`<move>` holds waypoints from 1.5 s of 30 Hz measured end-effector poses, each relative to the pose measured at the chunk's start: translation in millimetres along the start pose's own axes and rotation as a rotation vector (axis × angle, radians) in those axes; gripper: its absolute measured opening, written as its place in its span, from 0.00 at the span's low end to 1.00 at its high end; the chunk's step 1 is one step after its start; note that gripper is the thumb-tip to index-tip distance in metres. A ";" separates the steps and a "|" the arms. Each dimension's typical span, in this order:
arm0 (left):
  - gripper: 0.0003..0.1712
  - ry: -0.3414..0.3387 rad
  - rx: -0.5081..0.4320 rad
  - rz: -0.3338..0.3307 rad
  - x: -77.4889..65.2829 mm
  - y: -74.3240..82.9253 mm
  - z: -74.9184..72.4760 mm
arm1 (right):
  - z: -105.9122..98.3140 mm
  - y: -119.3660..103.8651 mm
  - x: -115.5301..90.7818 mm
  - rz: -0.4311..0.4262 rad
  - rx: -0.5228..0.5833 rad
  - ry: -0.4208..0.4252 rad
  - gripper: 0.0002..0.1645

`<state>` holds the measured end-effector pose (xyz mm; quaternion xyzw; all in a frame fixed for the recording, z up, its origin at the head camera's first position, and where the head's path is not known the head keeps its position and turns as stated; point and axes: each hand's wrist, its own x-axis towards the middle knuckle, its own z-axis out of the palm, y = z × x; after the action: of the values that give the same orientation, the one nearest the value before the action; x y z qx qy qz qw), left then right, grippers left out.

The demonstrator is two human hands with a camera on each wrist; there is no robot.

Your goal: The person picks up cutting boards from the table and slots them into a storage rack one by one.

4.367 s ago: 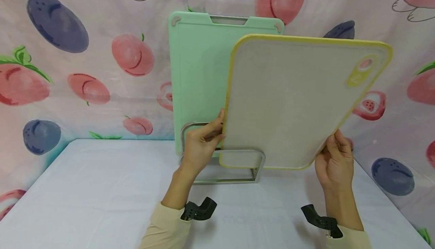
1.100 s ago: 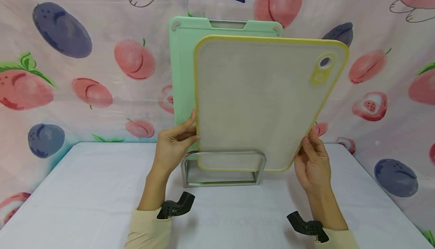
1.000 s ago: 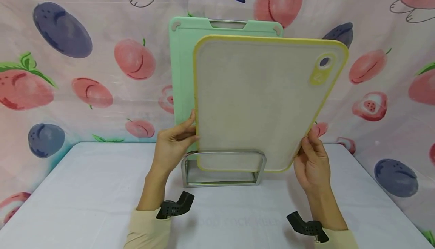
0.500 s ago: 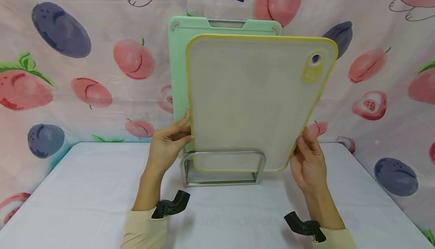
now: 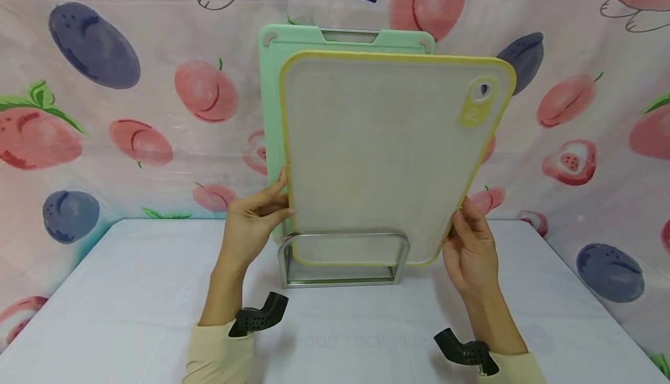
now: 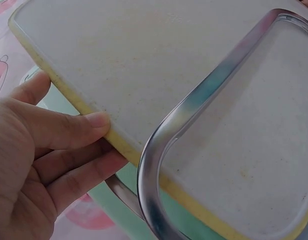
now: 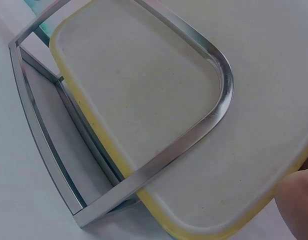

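A white cutting board with a yellow rim stands slightly tilted behind the front bar of a metal rack. My left hand pinches its left edge; the left wrist view has the thumb on the front face and fingers behind. At the lower right edge, my right hand grips the board between thumb and fingers. Only the thumb of that hand shows clearly in the right wrist view. The board's lower edge hangs above the rack's base bars. Behind it stands a green cutting board, mostly covered.
The rack and both boards are on a table with a white cloth. A fruit-printed curtain hangs close behind. Black wrist mounts sit on both forearms.
Both hands have carried the white board leftward, from right of the rack to a place more squarely behind its front bar. Over the last half second it shifted only slightly left.
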<state>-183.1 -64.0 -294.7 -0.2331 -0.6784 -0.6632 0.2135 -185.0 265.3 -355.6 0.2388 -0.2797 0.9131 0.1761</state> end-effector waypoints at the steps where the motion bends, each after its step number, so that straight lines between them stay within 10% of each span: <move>1: 0.31 0.000 -0.007 0.002 0.2 -1.1 -0.4 | 0.2 0.0 -0.1 0.000 -0.005 0.000 0.20; 13: 0.32 0.000 -0.024 0.013 2.9 -22.4 -10.1 | 1.3 -0.5 -1.4 0.051 -0.058 -0.035 0.23; 45: 0.33 0.027 -0.075 -0.034 1.4 -20.6 -32.3 | 13.7 15.6 -9.5 0.111 -0.087 -0.026 0.25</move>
<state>-197.2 -96.5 -309.4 -0.2203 -0.6541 -0.6947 0.2025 -179.7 243.3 -357.4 0.2268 -0.3342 0.9052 0.1320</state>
